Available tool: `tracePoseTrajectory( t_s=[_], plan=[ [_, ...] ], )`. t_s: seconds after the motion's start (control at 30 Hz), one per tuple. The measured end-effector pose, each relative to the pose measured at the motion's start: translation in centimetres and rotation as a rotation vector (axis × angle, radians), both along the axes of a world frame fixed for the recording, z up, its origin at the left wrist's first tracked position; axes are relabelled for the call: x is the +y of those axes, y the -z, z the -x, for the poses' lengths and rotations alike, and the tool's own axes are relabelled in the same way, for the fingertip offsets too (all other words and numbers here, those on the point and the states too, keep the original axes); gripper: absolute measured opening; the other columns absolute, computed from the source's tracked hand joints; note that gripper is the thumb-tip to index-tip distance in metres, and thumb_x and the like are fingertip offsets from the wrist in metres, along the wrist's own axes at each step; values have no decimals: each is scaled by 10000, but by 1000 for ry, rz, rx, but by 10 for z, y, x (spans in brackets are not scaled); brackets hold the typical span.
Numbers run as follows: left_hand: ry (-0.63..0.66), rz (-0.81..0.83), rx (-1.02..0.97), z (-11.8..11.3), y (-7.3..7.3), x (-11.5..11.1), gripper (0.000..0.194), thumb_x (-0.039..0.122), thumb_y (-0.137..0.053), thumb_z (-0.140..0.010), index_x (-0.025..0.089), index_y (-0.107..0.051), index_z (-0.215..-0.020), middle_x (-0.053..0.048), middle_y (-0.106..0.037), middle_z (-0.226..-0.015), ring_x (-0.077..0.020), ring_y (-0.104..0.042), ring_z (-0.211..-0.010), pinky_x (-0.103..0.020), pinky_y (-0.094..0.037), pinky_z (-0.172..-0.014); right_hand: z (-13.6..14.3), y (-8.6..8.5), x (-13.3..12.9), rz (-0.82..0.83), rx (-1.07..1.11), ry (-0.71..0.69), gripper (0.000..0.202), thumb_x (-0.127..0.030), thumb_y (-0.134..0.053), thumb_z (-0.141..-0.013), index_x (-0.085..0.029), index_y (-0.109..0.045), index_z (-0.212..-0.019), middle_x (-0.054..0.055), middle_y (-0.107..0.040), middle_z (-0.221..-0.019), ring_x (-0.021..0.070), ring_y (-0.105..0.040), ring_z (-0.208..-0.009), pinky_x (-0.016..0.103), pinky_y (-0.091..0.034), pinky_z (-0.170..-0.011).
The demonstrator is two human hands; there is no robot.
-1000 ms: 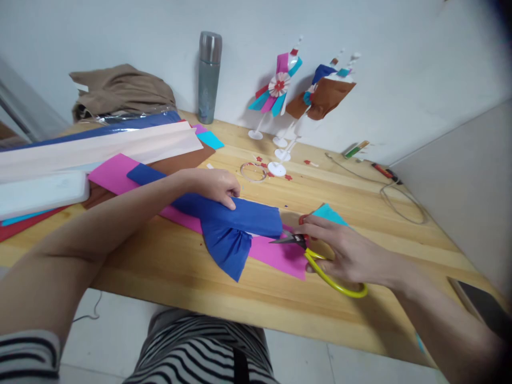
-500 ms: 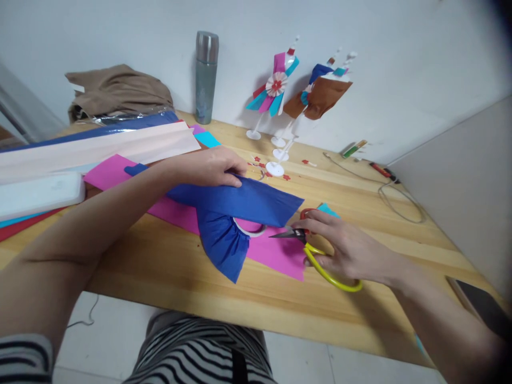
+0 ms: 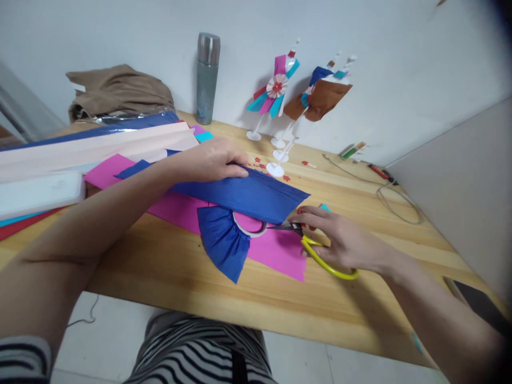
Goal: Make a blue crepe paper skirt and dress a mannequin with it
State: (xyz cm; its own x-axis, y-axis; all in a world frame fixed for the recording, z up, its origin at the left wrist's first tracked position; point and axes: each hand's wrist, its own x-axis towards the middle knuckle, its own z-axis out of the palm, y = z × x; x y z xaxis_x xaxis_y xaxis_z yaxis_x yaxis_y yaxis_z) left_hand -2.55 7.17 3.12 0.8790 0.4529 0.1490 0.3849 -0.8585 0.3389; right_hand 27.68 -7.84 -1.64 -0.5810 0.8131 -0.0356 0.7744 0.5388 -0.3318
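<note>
Head view: the blue strip (image 3: 250, 193) is pinched by the left hand (image 3: 220, 160), thumb against fingers, above pink paper (image 3: 278, 256), with the white ring (image 3: 255, 235) at six o'clock and, at four, scissors (image 3: 297, 229) clamped in the fingers of the right hand (image 3: 340, 240).

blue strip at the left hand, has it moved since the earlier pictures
Yes: against the pink paper, the blue strip has shifted toward the wall, baring more of the white ring.
</note>
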Motion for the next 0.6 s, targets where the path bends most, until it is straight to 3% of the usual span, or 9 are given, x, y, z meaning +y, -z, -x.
tracePoseTrajectory(
  t_s=[0.17, 0.4, 0.6],
  plan=[
    [6, -10, -24, 0, 3, 1, 265, 319, -520, -934, 167, -715, -838, 8, -619, -672, -129, -540, -737, -229, -358, -714, -2, 3, 2, 29, 36, 44, 384, -179, -587, -829, -201, -636, -1209, 143, -676, -1142, 229, -687, -855, 385, -573, -741],
    [-19, -17, -73, 1, 4, 5, 264, 338, -529, -914, 175, -727, -851, -6, -664, -721, -134, -557, -731, -240, -370, -704, -4, 4, 4, -27, 29, 41, 412, -219, -600, -825, -205, -631, -1235, 134, -680, -1130, 228, -699, -856, 374, -569, -732],
    [-63, -4, -92, 5, 1, 11, 266, 352, -548, -895, 166, -732, -849, -13, -694, -762, -143, -570, -759, -258, -385, -730, -5, 5, 6, -39, -17, 49, 401, -248, -586, -832, -216, -648, -1227, 76, -673, -887, 211, -646, -703, 344, -514, -626]
  ],
)
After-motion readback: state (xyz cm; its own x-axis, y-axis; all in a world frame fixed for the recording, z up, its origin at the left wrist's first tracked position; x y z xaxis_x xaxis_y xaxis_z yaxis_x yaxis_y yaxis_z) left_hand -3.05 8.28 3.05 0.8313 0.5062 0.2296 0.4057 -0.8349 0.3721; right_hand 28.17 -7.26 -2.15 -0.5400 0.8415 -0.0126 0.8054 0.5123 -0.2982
